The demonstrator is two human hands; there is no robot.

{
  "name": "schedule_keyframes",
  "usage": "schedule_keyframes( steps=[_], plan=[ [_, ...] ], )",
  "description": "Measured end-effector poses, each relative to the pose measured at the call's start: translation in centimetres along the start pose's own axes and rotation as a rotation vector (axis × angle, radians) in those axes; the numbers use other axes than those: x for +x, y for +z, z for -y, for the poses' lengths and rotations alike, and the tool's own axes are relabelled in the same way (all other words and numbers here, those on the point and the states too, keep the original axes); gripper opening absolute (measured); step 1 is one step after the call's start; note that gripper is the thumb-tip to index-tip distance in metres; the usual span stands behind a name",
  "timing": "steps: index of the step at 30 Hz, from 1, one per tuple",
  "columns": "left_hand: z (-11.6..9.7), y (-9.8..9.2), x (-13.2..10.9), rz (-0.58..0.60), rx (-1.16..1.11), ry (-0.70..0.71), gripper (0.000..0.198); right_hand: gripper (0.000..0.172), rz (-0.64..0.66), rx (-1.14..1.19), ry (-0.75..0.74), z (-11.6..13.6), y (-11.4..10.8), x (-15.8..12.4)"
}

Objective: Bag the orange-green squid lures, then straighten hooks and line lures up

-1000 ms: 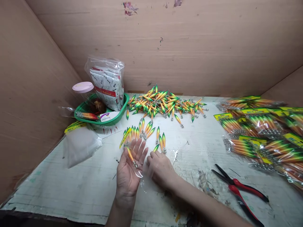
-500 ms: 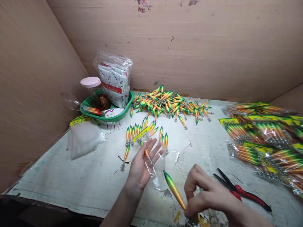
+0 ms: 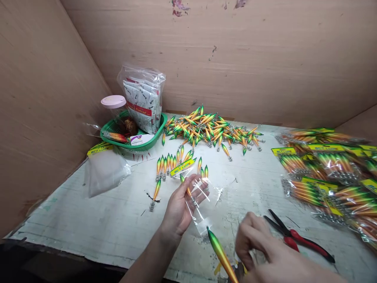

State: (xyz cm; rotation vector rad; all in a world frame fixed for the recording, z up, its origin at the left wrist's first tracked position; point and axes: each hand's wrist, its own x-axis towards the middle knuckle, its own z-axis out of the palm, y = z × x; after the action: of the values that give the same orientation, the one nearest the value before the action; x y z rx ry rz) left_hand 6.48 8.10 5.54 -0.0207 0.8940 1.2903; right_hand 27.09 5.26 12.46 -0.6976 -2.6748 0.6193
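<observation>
My left hand (image 3: 180, 204) lies palm up over the table, fingers curled round a clear plastic bag (image 3: 203, 206) with a yellow header card (image 3: 182, 168); one green-orange lure (image 3: 187, 190) lies inside it on my palm. My right hand (image 3: 262, 247) is low at the right, fingers closed on the hook end of another green-orange lure (image 3: 222, 255), whose tip points up toward the bag's open mouth. A short row of loose lures (image 3: 169, 164) lies just beyond my left hand.
A big heap of lures (image 3: 210, 129) is at the back. Packed bags of lures (image 3: 326, 169) are stacked at the right. Red-handled pliers (image 3: 297, 236) lie near my right hand. A green basket (image 3: 147, 143) with a jar and packets, and empty bags (image 3: 104, 171), sit at the left.
My right hand picked a lure from the row, pulled it back to the lower right, and now holds it below the bag. My left hand kept the bag and shifted slightly right.
</observation>
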Motion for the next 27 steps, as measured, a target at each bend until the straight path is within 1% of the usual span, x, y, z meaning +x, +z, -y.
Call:
schedule_keyframes(
  steps=[2,4,5,7,10,13,16,19,21,24,25,27],
  plan=[
    [0.3,0.1,-0.2,0.034,0.016,-0.028,0.021,0.008,0.038,0.026,-0.030,0.2,0.2,1.0],
    [0.5,0.2,-0.5,0.049,0.020,-0.054,0.021,0.016,0.034,0.005,0.001,0.1,0.5,1.9],
    [0.5,0.2,-0.7,0.055,0.016,-0.068,0.021,0.017,0.003,-0.025,0.032,0.0,0.8,2.2],
    [0.6,0.3,-1.0,0.074,0.005,-0.093,0.023,0.019,-0.110,-0.119,0.097,-0.5,1.7,2.5],
    [0.8,0.3,-1.3,0.116,-0.004,-0.097,0.026,0.024,-0.268,-0.293,0.135,-1.3,3.4,2.6],
    [1.2,0.3,-1.3,0.106,-0.057,-0.064,0.025,0.027,-0.342,-0.410,0.162,-1.6,4.7,2.7],
    [1.8,0.3,-1.3,0.108,-0.159,-0.035,0.023,0.029,-0.434,-0.485,0.214,-1.5,5.3,3.0],
    [2.3,0.2,-1.4,0.148,-0.216,-0.032,0.024,0.026,-0.549,-0.524,0.240,-1.4,5.4,3.4],
    [2.5,0.1,-1.4,0.133,-0.232,-0.042,0.024,0.025,-0.541,-0.500,0.224,-1.3,5.3,3.5],
    [2.6,0.0,-1.5,0.098,-0.266,-0.048,0.025,0.030,-0.496,-0.460,0.199,-1.3,4.9,3.4],
    [2.6,0.0,-1.5,0.100,-0.280,-0.047,0.026,0.028,-0.510,-0.451,0.203,-1.3,4.8,3.4],
    [2.5,-0.1,-1.6,0.117,-0.305,-0.037,0.028,0.020,-0.562,-0.436,0.225,-1.2,4.7,3.3]
  ],
)
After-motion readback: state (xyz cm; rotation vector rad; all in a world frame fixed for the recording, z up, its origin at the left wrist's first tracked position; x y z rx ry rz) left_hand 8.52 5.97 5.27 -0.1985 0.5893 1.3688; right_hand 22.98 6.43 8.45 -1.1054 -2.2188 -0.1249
